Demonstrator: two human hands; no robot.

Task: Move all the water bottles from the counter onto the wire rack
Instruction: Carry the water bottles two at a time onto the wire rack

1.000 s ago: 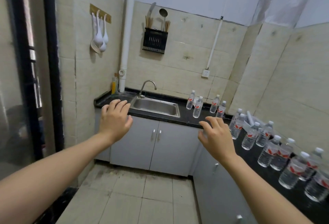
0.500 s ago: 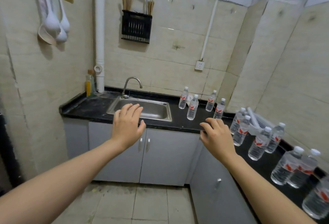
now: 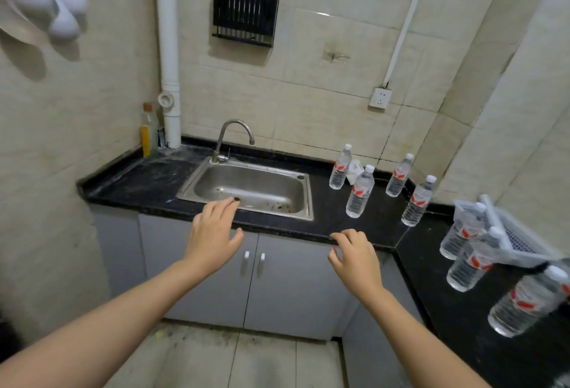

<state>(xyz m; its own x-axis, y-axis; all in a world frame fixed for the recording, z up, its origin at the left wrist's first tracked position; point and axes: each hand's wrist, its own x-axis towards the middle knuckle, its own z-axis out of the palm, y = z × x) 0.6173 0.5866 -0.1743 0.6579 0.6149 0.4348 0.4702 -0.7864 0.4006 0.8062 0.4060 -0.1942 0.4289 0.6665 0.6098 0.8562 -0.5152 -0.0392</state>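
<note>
Four water bottles (image 3: 360,193) stood upright on the far stretch of the black desk (image 3: 145,181), to the right of the steel sink (image 3: 246,185) and its curved tap (image 3: 234,137). At least three nearer bottles (image 3: 470,264) stood on the right-hand stretch of the desk, crowded against the left side of the white wire rack (image 3: 519,241); whether any of them rested on the rack could not be told. The left hand (image 3: 212,233) hung in front of the sink with fingers straight and slightly spread, grasping nothing. The right hand (image 3: 354,259) hovered by the desk's front edge, released, its fingers loosely curled around nothing; whether it touched the edge could not be told. Both hands were well apart from every bottle. Grey cabinet doors (image 3: 253,282) sat below the desk. On the tiled wall above the tap hung a black utensil holder (image 3: 245,6), just right of a white pipe (image 3: 168,48).
</note>
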